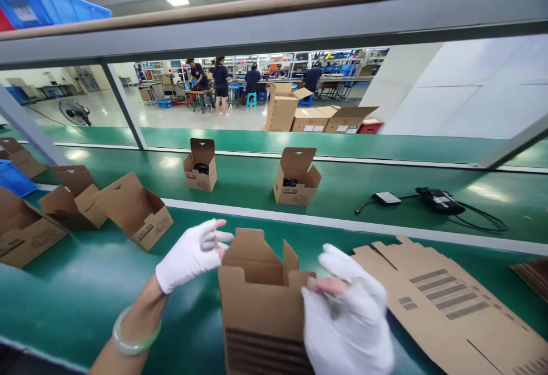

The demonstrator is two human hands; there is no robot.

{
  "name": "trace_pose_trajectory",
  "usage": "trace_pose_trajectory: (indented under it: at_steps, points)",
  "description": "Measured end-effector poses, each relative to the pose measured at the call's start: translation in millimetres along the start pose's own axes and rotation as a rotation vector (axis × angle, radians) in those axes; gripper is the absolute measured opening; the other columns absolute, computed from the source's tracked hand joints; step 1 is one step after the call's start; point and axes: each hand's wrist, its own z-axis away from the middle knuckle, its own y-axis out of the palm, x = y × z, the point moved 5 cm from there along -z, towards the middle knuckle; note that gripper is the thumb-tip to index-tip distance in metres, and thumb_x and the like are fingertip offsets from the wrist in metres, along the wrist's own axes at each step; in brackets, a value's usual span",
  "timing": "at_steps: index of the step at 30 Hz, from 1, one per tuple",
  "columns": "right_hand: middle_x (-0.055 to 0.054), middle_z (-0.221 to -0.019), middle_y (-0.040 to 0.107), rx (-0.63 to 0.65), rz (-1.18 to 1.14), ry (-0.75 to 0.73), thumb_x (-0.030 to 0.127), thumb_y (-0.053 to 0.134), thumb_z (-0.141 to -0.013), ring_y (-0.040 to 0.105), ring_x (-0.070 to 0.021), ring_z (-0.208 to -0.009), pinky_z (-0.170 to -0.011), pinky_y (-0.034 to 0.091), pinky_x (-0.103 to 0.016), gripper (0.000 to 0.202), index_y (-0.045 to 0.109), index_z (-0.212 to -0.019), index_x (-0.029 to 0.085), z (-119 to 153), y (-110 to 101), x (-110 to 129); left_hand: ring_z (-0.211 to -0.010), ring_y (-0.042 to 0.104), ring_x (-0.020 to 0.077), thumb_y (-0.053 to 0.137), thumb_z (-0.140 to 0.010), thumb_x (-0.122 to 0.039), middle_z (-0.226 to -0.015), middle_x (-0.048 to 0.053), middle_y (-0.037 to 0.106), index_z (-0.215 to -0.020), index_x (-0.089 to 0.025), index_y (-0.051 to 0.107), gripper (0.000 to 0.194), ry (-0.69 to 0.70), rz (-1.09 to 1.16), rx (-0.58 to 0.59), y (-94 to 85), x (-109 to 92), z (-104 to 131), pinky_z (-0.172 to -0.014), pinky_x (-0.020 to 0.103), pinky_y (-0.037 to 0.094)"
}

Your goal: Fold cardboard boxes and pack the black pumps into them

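A brown cardboard box point(265, 312) stands with its top flaps raised at the bottom middle, dark stripes printed on its near side. My left hand point(194, 255), in a white glove with bare fingertips, is at the box's upper left edge, its fingers apart and nothing held in them. On the right side my right hand point(349, 312), gloved the same way, has its thumb and fingers closed on the box's upper right edge. Flat unfolded cardboard point(449, 306) lies to the right. Part of the box is cut off by the lower frame edge.
Open boxes point(145, 215) stand at the left. Beyond a white strip are two more boxes point(295, 178) with dark items inside and a black adapter with cable point(440, 201). A metal frame point(124, 107) crosses the view; people work far behind.
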Motion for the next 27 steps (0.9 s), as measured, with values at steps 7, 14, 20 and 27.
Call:
trace_pose_trajectory:
  at_steps: [7,14,20,27]
  points:
    - [-0.010,-0.102,0.062,0.450,0.291,-0.535,0.004,0.051,-0.088,0.058,-0.0247,-0.091,-0.081,0.048,-0.039,0.021,0.052,-0.104,0.018,8,30,2,-0.115,0.063,0.0337,0.078,-0.067,-0.044,-0.139,0.026,0.054,-0.141,-0.010,0.035,0.092,-0.111,0.090,0.172,8.9,18,14,-0.102,0.048,0.050]
    - [-0.005,-0.089,0.058,0.905,0.249,-0.590,0.057,0.080,-0.070,0.054,-0.0266,-0.084,-0.074,0.045,-0.039,0.047,0.054,-0.083,0.019,13,32,14,-0.107,0.066,0.0295,0.074,-0.074,-0.044,-0.136,0.023,0.056,-0.141,-0.011,0.036,0.083,-0.105,0.104,0.021,4.6,38,21,-0.100,0.047,0.050]
    - [-0.005,-0.081,0.057,1.013,0.262,-0.556,0.065,0.076,-0.068,0.052,-0.0240,-0.070,-0.062,0.040,-0.036,0.052,0.055,-0.083,0.019,12,44,13,-0.096,0.067,0.0246,0.070,-0.074,-0.038,-0.129,0.020,0.062,-0.141,-0.012,0.040,0.078,-0.121,-0.002,-0.035,9.7,31,25,-0.094,0.044,0.053]
    - [-0.001,-0.068,0.062,1.453,0.243,-0.411,0.053,0.068,-0.078,0.053,-0.0171,-0.054,-0.053,0.034,-0.029,0.033,0.061,-0.078,0.021,47,41,-15,-0.133,0.048,0.0358,0.064,-0.079,-0.062,-0.148,0.014,0.048,-0.147,-0.024,0.037,0.081,0.132,-0.231,-0.049,30.2,67,50,-0.112,0.054,0.038]
